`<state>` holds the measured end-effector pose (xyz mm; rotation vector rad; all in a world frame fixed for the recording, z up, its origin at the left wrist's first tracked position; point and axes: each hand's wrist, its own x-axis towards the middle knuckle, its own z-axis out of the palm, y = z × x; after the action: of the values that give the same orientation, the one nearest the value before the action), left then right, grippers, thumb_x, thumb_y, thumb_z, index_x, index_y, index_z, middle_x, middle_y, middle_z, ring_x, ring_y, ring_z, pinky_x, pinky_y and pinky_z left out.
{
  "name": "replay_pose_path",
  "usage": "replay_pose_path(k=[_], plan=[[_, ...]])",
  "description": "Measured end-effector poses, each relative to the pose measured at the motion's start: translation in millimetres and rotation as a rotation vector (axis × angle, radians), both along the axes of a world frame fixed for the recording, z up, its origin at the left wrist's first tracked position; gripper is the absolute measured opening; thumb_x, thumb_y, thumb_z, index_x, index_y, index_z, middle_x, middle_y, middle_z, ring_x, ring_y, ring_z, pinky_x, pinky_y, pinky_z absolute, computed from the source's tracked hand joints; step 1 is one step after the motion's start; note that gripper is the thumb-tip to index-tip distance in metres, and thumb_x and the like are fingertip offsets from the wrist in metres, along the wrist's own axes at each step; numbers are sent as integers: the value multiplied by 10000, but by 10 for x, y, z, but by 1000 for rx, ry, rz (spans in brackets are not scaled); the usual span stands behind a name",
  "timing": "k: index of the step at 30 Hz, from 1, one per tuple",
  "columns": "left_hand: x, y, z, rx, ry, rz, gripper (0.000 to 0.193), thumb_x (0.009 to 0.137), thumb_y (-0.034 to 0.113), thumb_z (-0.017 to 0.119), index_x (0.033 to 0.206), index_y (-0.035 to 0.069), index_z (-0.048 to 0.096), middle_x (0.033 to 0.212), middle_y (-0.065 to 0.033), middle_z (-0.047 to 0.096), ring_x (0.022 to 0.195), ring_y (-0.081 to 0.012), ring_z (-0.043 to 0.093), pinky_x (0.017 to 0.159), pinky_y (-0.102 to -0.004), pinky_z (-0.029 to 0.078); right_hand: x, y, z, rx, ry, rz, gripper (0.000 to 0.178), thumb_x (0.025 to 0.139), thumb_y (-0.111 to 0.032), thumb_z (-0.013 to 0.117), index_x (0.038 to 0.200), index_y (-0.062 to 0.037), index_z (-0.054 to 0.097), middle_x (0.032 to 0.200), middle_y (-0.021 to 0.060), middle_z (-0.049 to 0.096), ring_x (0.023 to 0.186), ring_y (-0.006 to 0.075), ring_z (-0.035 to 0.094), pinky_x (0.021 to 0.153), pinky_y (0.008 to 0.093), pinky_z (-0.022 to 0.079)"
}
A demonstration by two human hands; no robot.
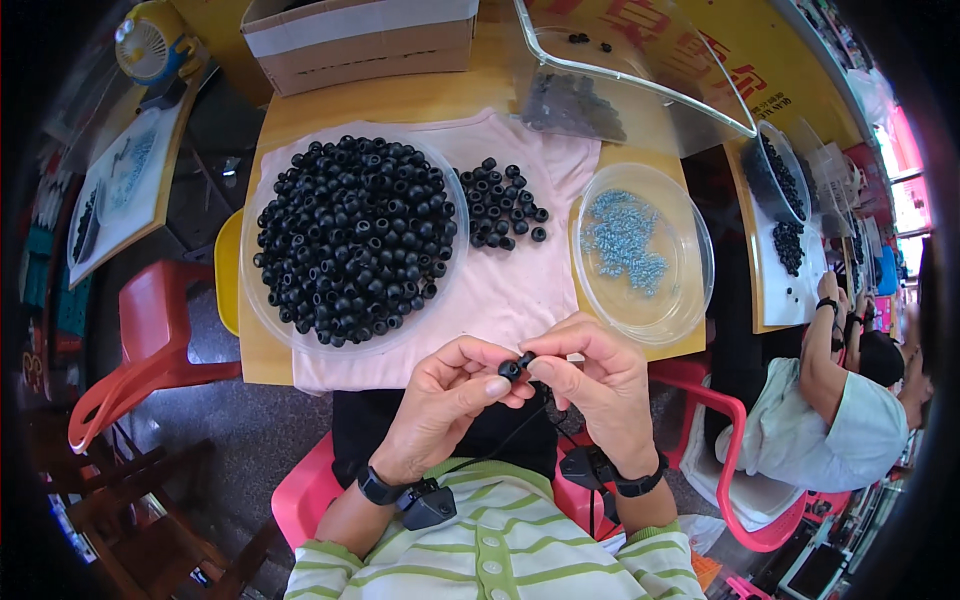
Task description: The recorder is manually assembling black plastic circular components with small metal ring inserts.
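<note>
1. Pinching a round black piece (510, 371) in the left hand (450, 382), thumb against forefinger, over the near edge of a pale pink cloth (520, 290).
2. Pinching a second, smaller-looking dark piece (527, 358) in the right hand (600, 388), also between thumb and forefinger, right up against the first.
3. Hard to tell at this size: perhaps fitted together, perhaps merely touching.
4. Holding both hands close together in front of the body, with fingers curled inward and dark wristbands (380, 487) around both wrists.
5. Working at a wooden table (500, 60), partly covered by the cloth.
6. Having to the left, on the cloth, a large round clear container (463, 225) with a high heap of black beads (350, 240), many showing open holes.
7. Having just to the right of that container a smaller loose pile of black beads (500, 205), directly on the cloth.
8. Having near the right hand a round clear tub (650, 318), with small pale-blue pieces (625, 240) gathered in it.
9. Facing, at the far side, a cardboard box (370, 65) to the left and a clear plastic box (650, 92) to the right, with dark pieces (572, 105) in the latter.
10. Sitting well apart from a co-worker (830, 430) in a light top, at the far right beside another table (775, 290).
</note>
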<state>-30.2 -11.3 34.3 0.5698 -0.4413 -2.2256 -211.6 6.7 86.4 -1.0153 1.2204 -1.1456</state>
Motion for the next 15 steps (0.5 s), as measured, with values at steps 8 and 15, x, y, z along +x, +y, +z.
replay_pose_path(k=[8, 15], plan=[[-6, 57, 33, -39, -16, 15, 192, 899, -18, 646, 1083, -26, 591, 1064, -146, 674, 942, -183, 680, 862, -306, 563, 30, 55, -4, -150, 64, 16, 108, 879, -25, 702, 983, 2, 709, 906, 61, 646, 712, 85, 647, 532, 166, 440], [8, 79, -2, -44, 25, 14, 170, 885, -30, 657, 1046, -1, 610, 1069, -136, 659, 945, -181, 669, 864, -302, 559, 62, 60, -75, -321, 245, -2, 102, 860, -5, 716, 961, 5, 712, 878, 78, 649, 710, 107, 665, 530, 188, 471]])
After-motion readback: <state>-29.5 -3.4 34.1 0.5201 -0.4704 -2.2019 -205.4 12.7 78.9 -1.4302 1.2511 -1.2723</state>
